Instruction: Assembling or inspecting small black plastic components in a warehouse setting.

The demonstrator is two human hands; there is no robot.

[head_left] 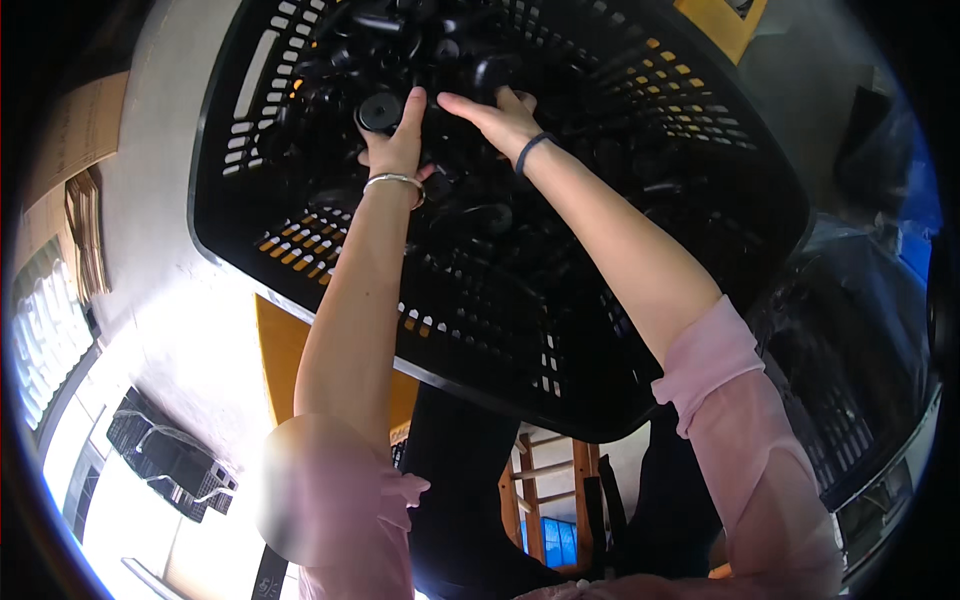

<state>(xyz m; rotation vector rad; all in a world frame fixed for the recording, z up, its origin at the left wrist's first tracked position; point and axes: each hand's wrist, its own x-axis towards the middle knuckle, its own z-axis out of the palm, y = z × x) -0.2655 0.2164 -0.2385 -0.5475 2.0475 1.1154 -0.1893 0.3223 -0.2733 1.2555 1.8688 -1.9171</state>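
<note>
From where I stood, both bare hands of the person were down inside a big black basket [600, 415] with slotted sides, whose inside held a heap of small black parts [450, 48]. The left hand [393, 150] held a round black piece [380, 113], a disc with a small hole at its centre; the thumb stood straight up on one side of it, and the other fingers bent around its far side, partly hidden. The right hand [508, 125] was just beside it, over the same heap, its thumb stretched toward the left hand without touching it and its other fingers curled out of sight, so I could not tell whether they gripped anything. Another rounded black part [495, 72] lay right beyond that hand. A pale bracelet [397, 179] circled the left wrist and a dark band [531, 150] the right one, and pink sleeves [745, 400] were pushed up to about the elbows. Something yellow [283, 345] showed below the basket's near left side. Off to the left were cardboard [70, 150] and a black bundle with white cords [165, 450]; a wooden frame [578, 500] showed between the dark trouser legs [455, 480].
</note>
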